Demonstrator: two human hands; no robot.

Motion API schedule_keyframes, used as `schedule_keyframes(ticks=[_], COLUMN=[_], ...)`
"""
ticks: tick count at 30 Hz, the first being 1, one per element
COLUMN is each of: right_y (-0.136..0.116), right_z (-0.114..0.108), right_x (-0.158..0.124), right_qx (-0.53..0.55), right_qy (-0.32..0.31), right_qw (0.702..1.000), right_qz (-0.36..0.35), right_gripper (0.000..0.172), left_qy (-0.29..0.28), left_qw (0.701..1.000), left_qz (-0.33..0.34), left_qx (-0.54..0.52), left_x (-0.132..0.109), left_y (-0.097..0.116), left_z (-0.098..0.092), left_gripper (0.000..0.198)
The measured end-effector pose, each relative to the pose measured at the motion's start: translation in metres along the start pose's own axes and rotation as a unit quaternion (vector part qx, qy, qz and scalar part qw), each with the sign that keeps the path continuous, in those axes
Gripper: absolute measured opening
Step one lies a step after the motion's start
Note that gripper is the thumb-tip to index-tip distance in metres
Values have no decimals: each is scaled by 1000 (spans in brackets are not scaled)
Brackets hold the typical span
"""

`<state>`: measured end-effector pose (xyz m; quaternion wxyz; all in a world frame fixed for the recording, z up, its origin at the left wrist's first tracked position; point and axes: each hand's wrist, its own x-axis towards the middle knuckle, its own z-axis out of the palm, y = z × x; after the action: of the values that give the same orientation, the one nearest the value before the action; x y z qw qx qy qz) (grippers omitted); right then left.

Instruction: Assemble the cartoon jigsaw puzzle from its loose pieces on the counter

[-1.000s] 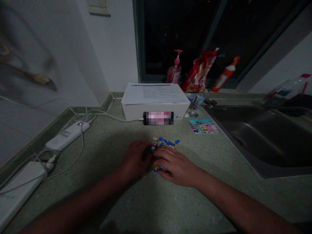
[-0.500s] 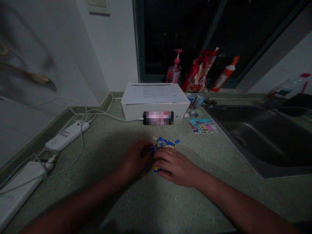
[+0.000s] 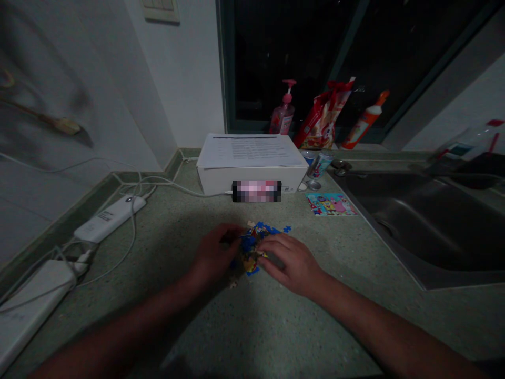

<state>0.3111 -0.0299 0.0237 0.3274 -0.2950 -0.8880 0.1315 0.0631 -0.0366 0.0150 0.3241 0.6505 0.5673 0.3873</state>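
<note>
A speckled stone tabletop (image 3: 355, 321) is flanked by a steel sink (image 3: 418, 221) and corded white power banks (image 3: 110, 218). A white box (image 3: 252, 179) stands beyond, its front label blurred. Blue jigsaw puzzle pieces (image 3: 252, 247) are clustered between the hands, partly hidden by them, near a printed picture card (image 3: 330, 204). The left hand (image 3: 215, 255) is curled at the pile, any pinch unclear; the right hand (image 3: 290, 263) is laid against it, fingers loosely curved.
</note>
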Motion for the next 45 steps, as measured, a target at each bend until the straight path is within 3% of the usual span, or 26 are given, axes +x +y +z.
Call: schedule_keyframes(ticks=[3,7,16,23,30,34,41,45], right_y=[2,5,-1,-2,-2,-1,0,-1], right_z=[2,6,8,11,12,14,15,13], right_x=[0,-1,1,1,0,-1,-3,-3], right_qx=[1,21,62,111,123,131,116,115], right_qy=[52,62,66,60,67,57,47,44], right_qw=[996,991,990,985,983,983,988,989], right_qz=[68,115,109,122,119,118,94,84], right_gripper=[20,31,8,13,6,15,7,7], left_qy=[6,-2,3,-19,-49,-40,-10,10], left_qw=[1000,999,997,997,996,995,987,983], left_qz=[3,1,35,40,7,50,155,180], left_qx=[-23,-46,-64,-55,-81,-78,-38,-21], left_x=[0,-5,-11,-12,-12,-13,-16,-18], left_y=[3,12,25,23,21,21,19,18], left_z=[-2,-4,-2,1,7,6,6,8], left_gripper=[21,18,15,20,20,16,11,11])
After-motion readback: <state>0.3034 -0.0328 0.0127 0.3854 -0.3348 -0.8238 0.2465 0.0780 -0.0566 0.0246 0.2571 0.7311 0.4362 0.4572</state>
